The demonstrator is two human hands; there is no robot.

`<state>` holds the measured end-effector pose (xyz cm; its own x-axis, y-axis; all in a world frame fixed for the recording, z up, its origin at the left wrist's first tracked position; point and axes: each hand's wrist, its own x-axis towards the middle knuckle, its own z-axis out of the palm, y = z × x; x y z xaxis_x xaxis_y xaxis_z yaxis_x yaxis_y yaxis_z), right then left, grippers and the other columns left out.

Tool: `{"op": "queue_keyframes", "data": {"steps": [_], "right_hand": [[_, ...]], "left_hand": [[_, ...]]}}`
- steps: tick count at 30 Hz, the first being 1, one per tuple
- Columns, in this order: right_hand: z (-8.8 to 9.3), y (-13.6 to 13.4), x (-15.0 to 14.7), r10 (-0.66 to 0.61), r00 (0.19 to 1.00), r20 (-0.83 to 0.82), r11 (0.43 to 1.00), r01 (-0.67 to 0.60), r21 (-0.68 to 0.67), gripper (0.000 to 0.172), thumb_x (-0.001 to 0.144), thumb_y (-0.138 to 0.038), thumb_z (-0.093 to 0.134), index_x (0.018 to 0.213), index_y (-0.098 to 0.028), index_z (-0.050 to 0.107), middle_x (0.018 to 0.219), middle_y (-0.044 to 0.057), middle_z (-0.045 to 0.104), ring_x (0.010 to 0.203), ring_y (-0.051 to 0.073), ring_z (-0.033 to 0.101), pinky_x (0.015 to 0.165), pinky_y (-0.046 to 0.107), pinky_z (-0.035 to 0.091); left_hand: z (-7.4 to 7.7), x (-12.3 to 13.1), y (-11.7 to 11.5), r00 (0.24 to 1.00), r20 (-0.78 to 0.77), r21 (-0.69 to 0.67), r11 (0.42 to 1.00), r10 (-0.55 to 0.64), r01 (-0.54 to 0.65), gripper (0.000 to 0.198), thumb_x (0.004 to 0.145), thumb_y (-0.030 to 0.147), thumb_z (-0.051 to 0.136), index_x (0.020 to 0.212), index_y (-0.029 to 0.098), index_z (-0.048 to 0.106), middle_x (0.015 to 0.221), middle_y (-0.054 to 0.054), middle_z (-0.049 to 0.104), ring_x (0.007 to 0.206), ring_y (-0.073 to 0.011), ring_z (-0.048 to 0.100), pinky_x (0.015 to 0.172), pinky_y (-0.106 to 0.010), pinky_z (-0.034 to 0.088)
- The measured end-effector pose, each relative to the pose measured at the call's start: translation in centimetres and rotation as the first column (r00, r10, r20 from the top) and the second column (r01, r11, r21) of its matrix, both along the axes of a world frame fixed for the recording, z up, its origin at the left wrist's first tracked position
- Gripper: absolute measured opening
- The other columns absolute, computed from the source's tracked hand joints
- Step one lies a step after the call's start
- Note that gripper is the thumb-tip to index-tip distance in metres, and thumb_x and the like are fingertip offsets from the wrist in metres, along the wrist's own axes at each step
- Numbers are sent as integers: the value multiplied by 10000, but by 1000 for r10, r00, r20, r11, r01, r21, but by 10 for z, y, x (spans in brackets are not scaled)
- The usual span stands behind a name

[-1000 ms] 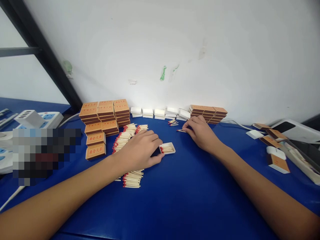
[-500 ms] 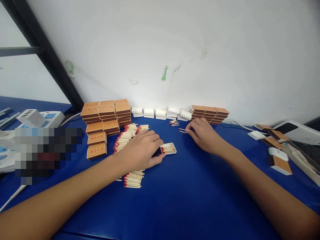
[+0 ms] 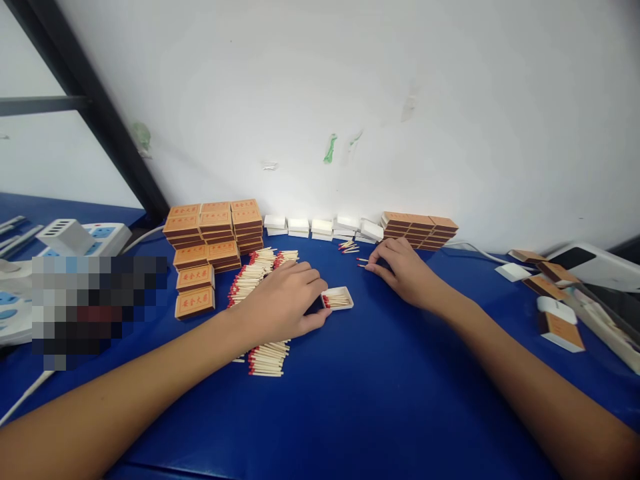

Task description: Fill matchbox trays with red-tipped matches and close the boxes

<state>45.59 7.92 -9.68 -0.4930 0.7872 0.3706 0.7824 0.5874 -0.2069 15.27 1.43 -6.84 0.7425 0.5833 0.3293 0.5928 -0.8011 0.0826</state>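
Note:
My left hand rests curled on the blue table, thumb and fingers against a small white matchbox tray that holds several red-tipped matches. Under and behind that hand lies a big pile of loose matches. My right hand lies further back, its fingers pinched on a few loose matches lying on the table. More stray matches lie just beyond it.
Stacks of orange matchboxes stand at the back left, more orange sleeves at the back right, with white empty trays between them along the wall. A power strip lies at far left. Boxes and a phone lie at right.
My right hand has drawn the few loose matches slightly toward me. The left hand and the tray have stayed put.

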Motion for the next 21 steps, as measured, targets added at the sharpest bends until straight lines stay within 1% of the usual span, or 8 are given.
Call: {"op": "queue_keyframes", "data": {"steps": [3,6,8,14,18,21], "right_hand": [[-1,0,-1,-7,1000,-3,1000,7,12,252,1027,-447,517,942,-233,617,1010,116,639,975,299,526,911,480,460],[-2,0,-2,-29,999,-26,999,30,43,260,1020,-471,523,1039,-237,634,1037,119,636,1008,310,530,931,490,461],[-2,0,-3,-34,999,-32,998,36,48,268,1025,-466,513,1062,-236,647,1031,120,636,1014,312,532,936,492,462],[-4,2,-5,-21,999,-50,999,23,39,250,1029,-426,520,935,-226,636,960,116,635,967,299,524,896,468,469],[3,-5,-11,4,998,-70,1000,-3,22,243,1036,-406,518,921,-217,619,952,117,633,951,297,510,885,468,460],[15,-21,-25,53,994,-100,998,-55,-14,212,1038,-391,533,934,-230,623,975,103,632,968,288,507,884,451,461]], "left_hand": [[1,0,0,1000,0,-1,1000,2,-2,272,990,384,608,1050,149,729,967,-87,712,974,-261,639,927,-429,512],[1,0,-1,1000,-2,-9,1000,0,0,269,989,381,610,1047,146,729,971,-85,709,972,-260,639,928,-428,512],[1,0,0,1000,-3,-11,1000,0,0,273,990,382,609,1054,146,730,977,-83,709,977,-262,640,932,-429,510],[0,0,0,1000,-8,-4,1000,-8,8,283,992,385,605,1072,143,729,978,-83,707,976,-261,637,928,-423,509],[0,0,0,1000,-5,3,1000,1,-1,277,989,383,610,1055,144,732,966,-81,705,971,-261,642,924,-424,511],[1,1,-1,1000,-7,6,1000,2,-2,277,987,389,610,1028,145,735,959,-83,706,966,-263,643,921,-429,513]]}}
